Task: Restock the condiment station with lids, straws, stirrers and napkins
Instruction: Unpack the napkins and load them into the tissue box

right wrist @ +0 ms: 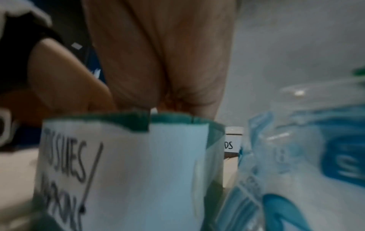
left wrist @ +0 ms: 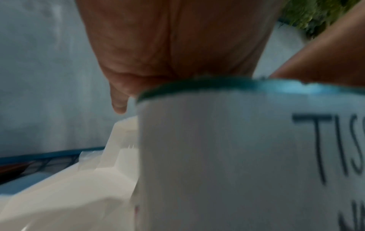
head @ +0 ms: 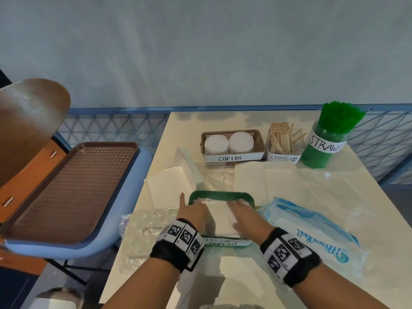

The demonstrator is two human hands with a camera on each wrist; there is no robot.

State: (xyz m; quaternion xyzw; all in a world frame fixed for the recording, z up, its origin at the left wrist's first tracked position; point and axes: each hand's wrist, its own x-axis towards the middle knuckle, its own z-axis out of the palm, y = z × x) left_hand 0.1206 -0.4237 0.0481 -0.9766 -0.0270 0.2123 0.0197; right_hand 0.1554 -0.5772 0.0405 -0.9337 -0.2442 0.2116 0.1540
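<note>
A green tray (head: 220,194) with a paper label reading TISSUES/NAPKINS sits at the table's front middle, and a stack of white napkins (head: 219,216) lies in it. My left hand (head: 195,207) reaches over the tray's left side onto the napkins, with its index finger pointing up outside the rim. My right hand (head: 243,209) lies flat on the right part of the stack. In the wrist views the left hand (left wrist: 177,46) and the right hand (right wrist: 158,54) show only their palms above the tray rim (left wrist: 197,84) (right wrist: 173,119). The fingertips are hidden inside.
At the back stand a cup lids basket (head: 231,143), a stirrers box (head: 283,141) and a straws jar (head: 330,137). Loose napkin stacks (head: 263,179), an open white box (head: 174,179), a blue napkin wrapper (head: 312,226) and clear plastic (head: 145,230) surround the tray. A brown tray (head: 73,188) lies on a chair at the left.
</note>
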